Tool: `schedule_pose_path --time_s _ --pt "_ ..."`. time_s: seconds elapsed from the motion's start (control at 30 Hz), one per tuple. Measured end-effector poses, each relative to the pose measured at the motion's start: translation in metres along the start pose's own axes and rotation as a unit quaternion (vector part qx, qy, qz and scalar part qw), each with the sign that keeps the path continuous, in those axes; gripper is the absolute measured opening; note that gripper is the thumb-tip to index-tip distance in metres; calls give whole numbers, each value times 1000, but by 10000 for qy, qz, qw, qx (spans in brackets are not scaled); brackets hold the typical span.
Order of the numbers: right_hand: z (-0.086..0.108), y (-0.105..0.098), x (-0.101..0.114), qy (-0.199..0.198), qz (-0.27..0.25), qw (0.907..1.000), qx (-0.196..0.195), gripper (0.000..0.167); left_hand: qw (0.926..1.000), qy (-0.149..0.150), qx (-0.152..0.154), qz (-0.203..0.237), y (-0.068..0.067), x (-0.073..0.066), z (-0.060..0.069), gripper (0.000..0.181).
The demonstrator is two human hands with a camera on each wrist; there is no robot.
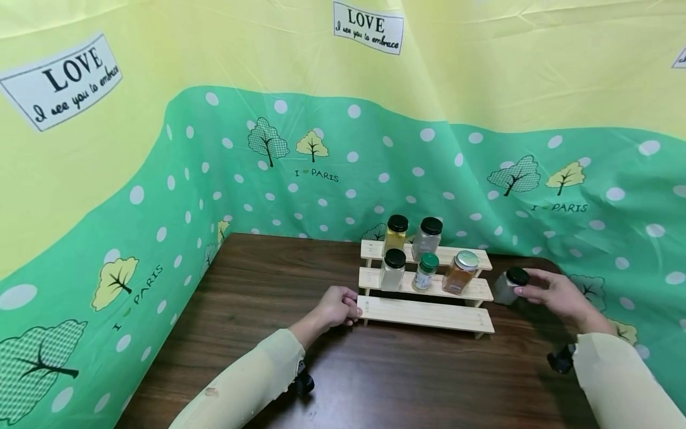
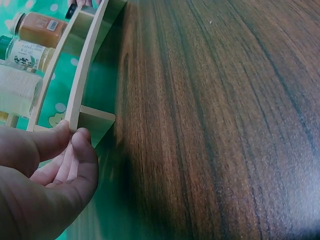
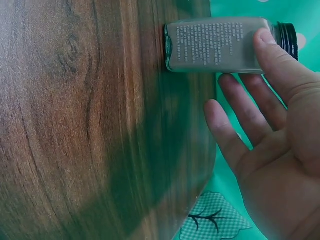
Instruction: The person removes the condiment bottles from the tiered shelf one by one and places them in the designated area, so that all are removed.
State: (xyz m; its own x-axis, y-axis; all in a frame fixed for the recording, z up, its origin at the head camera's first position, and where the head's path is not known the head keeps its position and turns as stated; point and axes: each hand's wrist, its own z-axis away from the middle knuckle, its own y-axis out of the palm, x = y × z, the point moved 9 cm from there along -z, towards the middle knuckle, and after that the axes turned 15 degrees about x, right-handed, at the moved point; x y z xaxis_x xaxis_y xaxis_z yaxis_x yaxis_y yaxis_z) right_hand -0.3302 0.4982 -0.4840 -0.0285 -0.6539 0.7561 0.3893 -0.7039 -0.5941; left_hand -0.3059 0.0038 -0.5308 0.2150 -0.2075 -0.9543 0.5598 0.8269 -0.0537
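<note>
My left hand (image 1: 336, 305) pinches the left end of the lowest step of a pale wooden three-step rack (image 1: 426, 314); the left wrist view shows thumb and forefinger at that board's end. To the right of the rack, my right hand (image 1: 557, 298) holds a square glass jar (image 3: 215, 46) with a black lid and greyish-brown contents. The thumb lies along the jar near its lid, with fingers behind it. Its base is at the tabletop; whether it touches is hard to tell.
On the top step stand a yellow jar (image 1: 395, 238) and a greyish jar (image 1: 427, 243), both black-lidded. The middle step bears a white jar (image 1: 392, 279), a small green-capped jar (image 1: 423, 280) and an orange-brown jar (image 1: 459, 280). A patterned cloth (image 1: 321, 149) hangs behind the dark wooden table (image 1: 429, 381).
</note>
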Motion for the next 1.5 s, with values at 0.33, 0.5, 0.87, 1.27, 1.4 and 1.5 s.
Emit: schedule_pose_path --time_s 0.33,0.5,0.87,1.27,1.4,1.5 --pt "0 2 2 -52 -72 9998 175 79 10000 27 29 22 0 2 0 38" --pt "1 2 4 46 101 9998 159 81 10000 22 24 57 0 3 -1 38" --pt "12 -24 73 200 1572 9869 -317 84 10000 35 -43 76 -3 -2 -4 38" --pt "-4 1 204 -944 1793 9790 -215 64 9999 27 -61 104 -4 -8 -4 30" --pt "-18 20 229 -1238 1635 9787 51 69 9999 19 -62 134 -2 -4 -3 29" --pt "-30 33 240 -1344 1417 9804 271 75 9998 -5 -65 171 -2 0 -1 29"
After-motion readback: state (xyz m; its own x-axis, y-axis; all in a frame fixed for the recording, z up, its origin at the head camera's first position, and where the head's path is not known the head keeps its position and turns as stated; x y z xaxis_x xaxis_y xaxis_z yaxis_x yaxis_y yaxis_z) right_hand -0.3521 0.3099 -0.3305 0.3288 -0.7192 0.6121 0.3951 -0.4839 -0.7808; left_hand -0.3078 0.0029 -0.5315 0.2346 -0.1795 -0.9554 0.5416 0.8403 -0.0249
